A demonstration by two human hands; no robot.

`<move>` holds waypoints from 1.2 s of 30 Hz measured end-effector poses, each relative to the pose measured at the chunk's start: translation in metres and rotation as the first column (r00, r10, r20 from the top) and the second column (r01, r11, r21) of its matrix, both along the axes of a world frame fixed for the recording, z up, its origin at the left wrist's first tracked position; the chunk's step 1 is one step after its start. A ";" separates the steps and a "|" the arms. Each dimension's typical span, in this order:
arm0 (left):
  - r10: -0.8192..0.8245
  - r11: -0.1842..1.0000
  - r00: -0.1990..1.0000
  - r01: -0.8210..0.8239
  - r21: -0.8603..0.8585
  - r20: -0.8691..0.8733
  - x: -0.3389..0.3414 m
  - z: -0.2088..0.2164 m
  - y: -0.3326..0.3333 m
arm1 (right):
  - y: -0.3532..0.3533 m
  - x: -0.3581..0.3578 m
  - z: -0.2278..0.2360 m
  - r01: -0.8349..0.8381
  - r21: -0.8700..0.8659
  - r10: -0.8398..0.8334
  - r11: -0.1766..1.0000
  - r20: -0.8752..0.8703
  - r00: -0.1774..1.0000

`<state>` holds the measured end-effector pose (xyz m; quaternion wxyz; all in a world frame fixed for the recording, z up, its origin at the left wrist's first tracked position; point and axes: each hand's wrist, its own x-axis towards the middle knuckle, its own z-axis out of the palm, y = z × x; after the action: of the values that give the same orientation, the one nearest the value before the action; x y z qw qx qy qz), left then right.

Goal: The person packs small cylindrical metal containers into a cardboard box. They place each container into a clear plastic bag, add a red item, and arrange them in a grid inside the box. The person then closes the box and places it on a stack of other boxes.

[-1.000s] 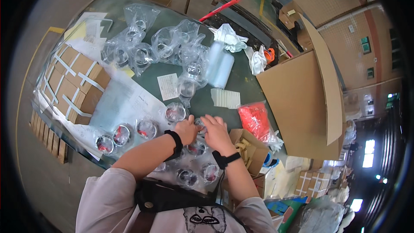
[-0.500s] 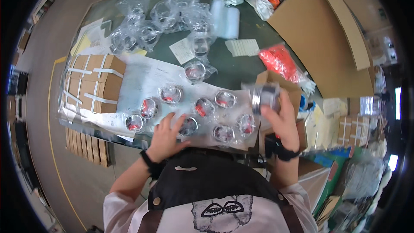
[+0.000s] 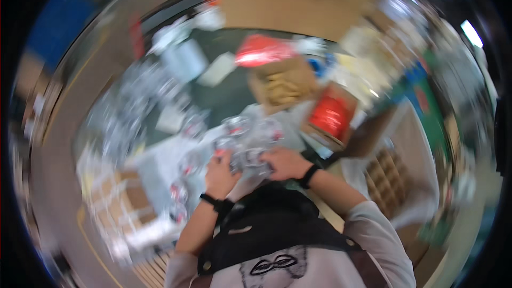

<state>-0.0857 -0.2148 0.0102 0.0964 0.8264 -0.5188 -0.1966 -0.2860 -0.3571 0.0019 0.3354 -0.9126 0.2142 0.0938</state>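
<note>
Motion smears the whole picture. My right hand (image 3: pixel 288 164) is curled at the right side of a metal ring (image 3: pixel 256 161) in a clear plastic bag, its fingers closed on the edge. Close on the left, my left hand (image 3: pixel 221 174) has its fingertips beside the same cluster of bagged rings; whether it grips one cannot be made out. Just beyond the hands lie more bagged rings (image 3: pixel 236 124), some with red bits inside. A few others (image 3: pixel 179 191) sit in a row left of my left hand, on white paper sheets (image 3: pixel 160 165).
Beyond the rings stand an open carton (image 3: pixel 282 90) of tan pieces and a carton (image 3: pixel 332 114) holding red plastic. A red bag (image 3: pixel 264 50) lies behind. Right is a lined box (image 3: pixel 392 181) with cardboard dividers; left, a strapped carton (image 3: pixel 120 197). A large cardboard box (image 3: pixel 288 5) rises at the back.
The view has swung to the right. My right hand has come from the carton to the rings near my left hand. The cartons of tan pieces and red plastic now show their contents.
</note>
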 end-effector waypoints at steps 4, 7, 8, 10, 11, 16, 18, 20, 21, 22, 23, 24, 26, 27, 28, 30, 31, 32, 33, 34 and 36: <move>-0.069 0.991 0.994 0.078 -0.109 0.087 0.023 -0.053 -0.014 | 0.054 -0.031 0.030 0.354 0.229 -0.386 0.907 0.111 0.916; -0.038 0.999 0.986 0.035 0.022 0.160 0.026 -0.044 -0.022 | 0.111 -0.108 0.083 0.563 0.437 -0.709 0.702 0.353 0.610; -0.055 0.998 0.988 0.057 -0.007 0.145 0.026 -0.045 -0.023 | 0.123 -0.141 0.121 0.635 0.559 -0.818 0.533 0.148 0.556; -0.092 0.994 0.989 0.099 -0.054 0.119 0.026 -0.049 -0.026 | 0.158 -0.213 0.138 0.621 0.734 -0.961 0.276 0.203 0.188; -0.114 0.966 0.988 0.134 -0.220 0.102 0.049 -0.064 -0.019 | 0.155 -0.242 0.175 0.719 0.666 -0.979 0.201 0.171 0.115; 0.132 0.947 0.693 -0.299 -0.116 -0.709 0.012 0.018 -0.007 | 0.085 -0.424 0.169 0.971 0.231 -0.996 0.064 0.069 0.049; 0.046 0.977 0.553 -0.200 -0.079 -0.832 -0.022 0.083 -0.004 | 0.010 -0.460 0.132 0.993 0.068 -0.991 0.096 -0.089 0.102; -0.022 0.978 0.484 -0.171 -0.120 -0.875 -0.071 0.124 -0.012 | -0.064 -0.478 0.078 0.969 0.108 -0.957 0.222 -0.165 0.237; -0.061 0.977 0.447 -0.157 -0.145 -0.893 -0.102 0.140 -0.020 | -0.094 -0.480 0.053 0.974 -0.008 -0.936 0.225 -0.281 0.214; -0.078 0.984 0.457 -0.106 -0.141 -0.886 -0.140 0.157 -0.037 | -0.122 -0.489 0.008 0.973 -0.108 -0.905 0.204 -0.399 0.145; -0.059 0.982 0.528 -0.123 -0.145 -0.847 -0.165 0.162 -0.042 | -0.141 -0.471 -0.001 0.970 -0.028 -0.866 0.243 -0.456 0.204; -0.044 0.985 0.582 -0.110 -0.132 -0.812 -0.186 0.163 -0.048 | -0.146 -0.475 -0.031 0.978 -0.010 -0.891 0.209 -0.414 0.186; -0.113 0.993 0.636 0.083 -0.078 -0.763 -0.241 0.180 -0.075 | -0.144 -0.475 -0.076 0.978 0.045 -0.920 0.204 -0.333 0.207; -0.200 0.966 0.613 0.254 -0.048 -0.764 -0.278 0.190 -0.099 | -0.140 -0.473 -0.083 0.969 0.069 -0.928 0.239 -0.279 0.249; -0.195 0.949 0.573 0.315 -0.006 -0.796 -0.312 0.186 -0.119 | -0.132 -0.472 -0.076 0.975 0.079 -0.930 0.208 -0.293 0.222; -0.253 0.866 0.523 0.497 0.050 -0.814 -0.373 0.166 -0.154 | -0.115 -0.467 -0.102 0.976 -0.060 -0.954 0.211 -0.231 0.192; -0.308 0.808 0.516 0.586 0.067 -0.799 -0.397 0.143 -0.166 | -0.105 -0.457 -0.111 0.972 -0.124 -0.972 0.200 -0.152 0.181; -0.385 0.775 0.521 0.631 0.040 -0.762 -0.414 0.109 -0.172 | -0.097 -0.449 -0.106 0.973 -0.119 -0.979 0.196 -0.083 0.187; -0.462 0.733 0.518 0.680 0.019 -0.720 -0.431 0.076 -0.178 | -0.089 -0.446 -0.099 0.984 -0.042 -0.984 0.171 -0.067 0.168; -0.533 0.674 0.528 0.737 0.045 -0.661 -0.452 0.055 -0.187 | -0.080 -0.454 -0.097 0.994 0.047 -0.993 0.102 0.070 0.099; -0.626 0.604 0.592 0.780 0.165 -0.508 -0.481 0.000 -0.194 | -0.053 -0.484 -0.075 0.940 0.341 -0.972 0.000 0.220 -0.080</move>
<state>-0.5662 -0.4084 0.0105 -0.0456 0.4895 -0.7287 -0.4768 -0.7699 -0.4099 -0.0732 0.3728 -0.4725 0.7175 -0.3507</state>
